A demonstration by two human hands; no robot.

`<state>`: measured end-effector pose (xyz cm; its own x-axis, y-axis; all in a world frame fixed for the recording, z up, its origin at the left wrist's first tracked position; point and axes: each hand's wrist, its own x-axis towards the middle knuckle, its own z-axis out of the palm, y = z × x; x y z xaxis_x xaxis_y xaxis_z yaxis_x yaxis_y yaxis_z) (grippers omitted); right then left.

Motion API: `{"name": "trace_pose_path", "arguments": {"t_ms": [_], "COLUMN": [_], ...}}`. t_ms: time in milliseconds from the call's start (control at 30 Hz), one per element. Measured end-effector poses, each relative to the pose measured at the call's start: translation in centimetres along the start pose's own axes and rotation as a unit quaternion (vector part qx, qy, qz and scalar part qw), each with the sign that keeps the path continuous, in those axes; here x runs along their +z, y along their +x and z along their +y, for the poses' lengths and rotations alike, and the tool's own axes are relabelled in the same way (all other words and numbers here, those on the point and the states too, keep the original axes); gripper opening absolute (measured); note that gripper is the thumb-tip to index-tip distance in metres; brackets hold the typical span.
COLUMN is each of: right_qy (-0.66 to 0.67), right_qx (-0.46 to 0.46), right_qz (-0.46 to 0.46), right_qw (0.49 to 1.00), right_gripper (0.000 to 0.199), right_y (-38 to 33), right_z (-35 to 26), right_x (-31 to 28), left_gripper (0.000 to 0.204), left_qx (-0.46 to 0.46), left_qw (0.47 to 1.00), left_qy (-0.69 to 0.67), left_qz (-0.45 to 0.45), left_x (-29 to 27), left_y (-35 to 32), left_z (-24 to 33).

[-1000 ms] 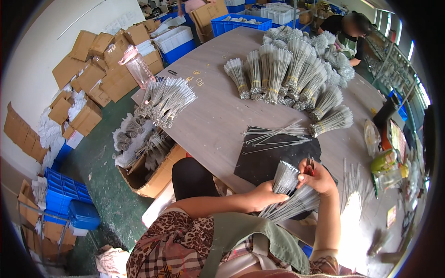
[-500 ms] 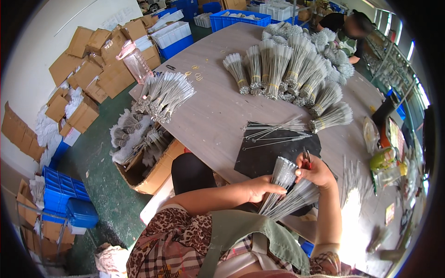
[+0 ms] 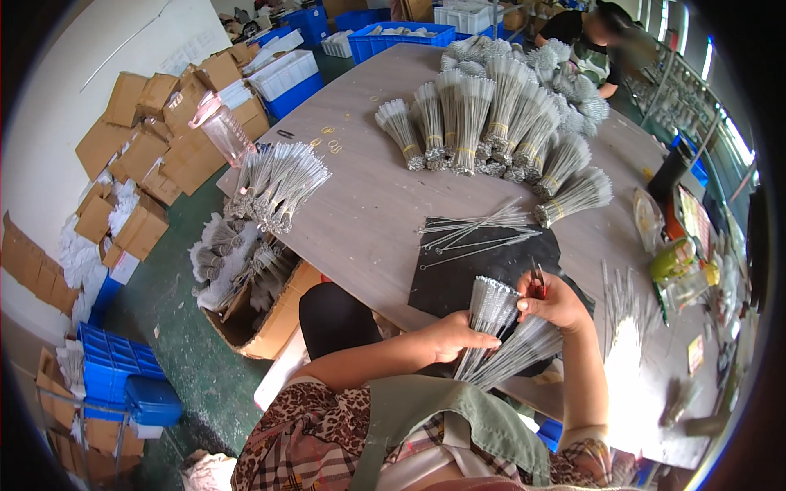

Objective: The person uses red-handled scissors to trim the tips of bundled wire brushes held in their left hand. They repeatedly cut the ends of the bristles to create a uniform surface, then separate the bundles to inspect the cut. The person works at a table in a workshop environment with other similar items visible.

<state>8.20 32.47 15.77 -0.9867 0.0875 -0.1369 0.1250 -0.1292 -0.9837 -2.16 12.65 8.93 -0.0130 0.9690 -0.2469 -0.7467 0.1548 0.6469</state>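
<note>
1. Grip: left hand (image 3: 449, 335) closed round a bundle of thin wire brushes (image 3: 491, 327); right hand (image 3: 555, 301) pinches its far side, holding red snips (image 3: 537, 285).
2. Bundle hovers above the black mat (image 3: 458, 274) on the tabletop (image 3: 360, 221).
3. Judgement: keep stems level, squeeze evenly so none slip.

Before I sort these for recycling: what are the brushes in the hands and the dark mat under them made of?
Brush bundle: thin wire stems, seemingly metal, given the silvery glint, with pale bristle tips. Dark mat: matte black sheet, possibly rubber or foam; the look leaves that open.
</note>
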Motion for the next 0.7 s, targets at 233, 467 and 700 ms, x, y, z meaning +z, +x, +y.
{"name": "trace_pose_path", "arguments": {"t_ms": [233,467,700], "right_qy": [-0.013,-0.018,-0.011], "right_qx": [-0.002,0.001,-0.006], "right_qz": [0.005,0.012,0.012], "right_qw": [1.000,1.000,1.000], "right_gripper": [0.020,0.020,0.021], "right_y": [-0.09,-0.25,-0.36], "right_z": [0.30,0.48,0.72], "right_x": [0.14,0.11,-0.05], "left_gripper": [0.029,0.029,0.028], "left_qx": [0.026,0.025,0.033], "left_qw": [0.999,0.999,0.998], "left_qy": [0.001,0.018,0.024], "left_qz": [0.034,0.045,0.048], "left_x": [-0.13,0.06,0.28], "left_y": [0.07,0.04,0.08], "left_z": [-1.08,-1.16,-1.28]}}
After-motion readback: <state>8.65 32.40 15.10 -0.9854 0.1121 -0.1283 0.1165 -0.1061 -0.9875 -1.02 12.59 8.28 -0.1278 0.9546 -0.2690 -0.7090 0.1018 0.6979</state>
